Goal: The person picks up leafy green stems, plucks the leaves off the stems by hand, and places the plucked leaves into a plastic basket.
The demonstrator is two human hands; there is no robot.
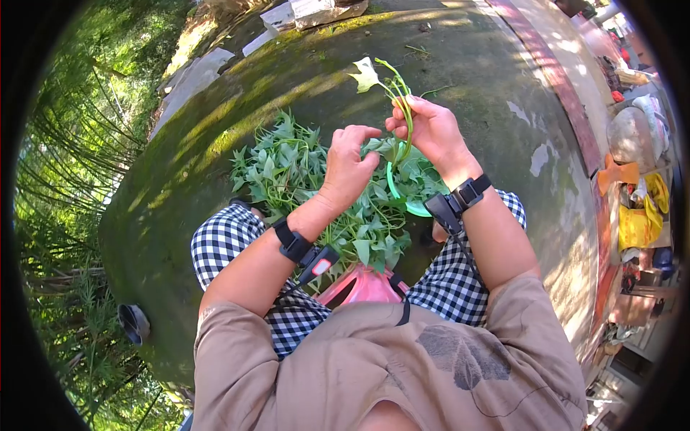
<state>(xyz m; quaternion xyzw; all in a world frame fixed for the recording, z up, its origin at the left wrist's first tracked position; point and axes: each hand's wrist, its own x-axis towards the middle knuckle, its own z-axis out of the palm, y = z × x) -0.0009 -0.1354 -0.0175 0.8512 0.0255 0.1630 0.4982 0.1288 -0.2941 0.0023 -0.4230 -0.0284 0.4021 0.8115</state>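
Thin green stems, one with a pale leaf at its tip, are pinched in my right hand. My left hand is just to the left, its thumb and index finger curled close together over the greens; whether anything lies between them is too small to tell. A big heap of leafy greens spreads below and left of my hands. Under my right hand, more leaves lie in a green-rimmed basket. Pink plastic shows between my knees, below the heap.
Mossy concrete ground surrounds the greens. Stone slabs line the upper left edge, with bushes beyond. A dark round container lies at lower left. An orange stool and a yellow bag are at right.
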